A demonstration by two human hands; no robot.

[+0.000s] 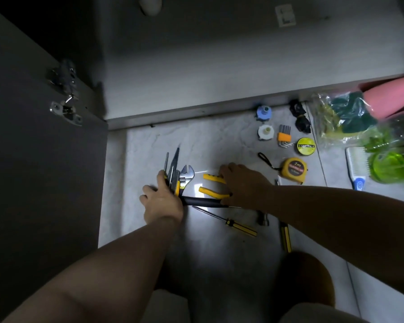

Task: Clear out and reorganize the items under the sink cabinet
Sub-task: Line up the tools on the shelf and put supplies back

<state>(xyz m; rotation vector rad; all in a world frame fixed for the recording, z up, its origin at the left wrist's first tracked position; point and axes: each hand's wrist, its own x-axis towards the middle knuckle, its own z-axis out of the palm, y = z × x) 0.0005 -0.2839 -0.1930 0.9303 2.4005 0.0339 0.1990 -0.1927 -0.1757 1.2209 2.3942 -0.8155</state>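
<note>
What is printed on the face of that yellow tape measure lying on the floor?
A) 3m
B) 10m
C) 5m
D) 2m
D: the yellow tape measure on the floor reads "2m" in dark print on the top of its round face.

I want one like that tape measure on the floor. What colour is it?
The tape measure is yellow with a black label; head view.
</note>
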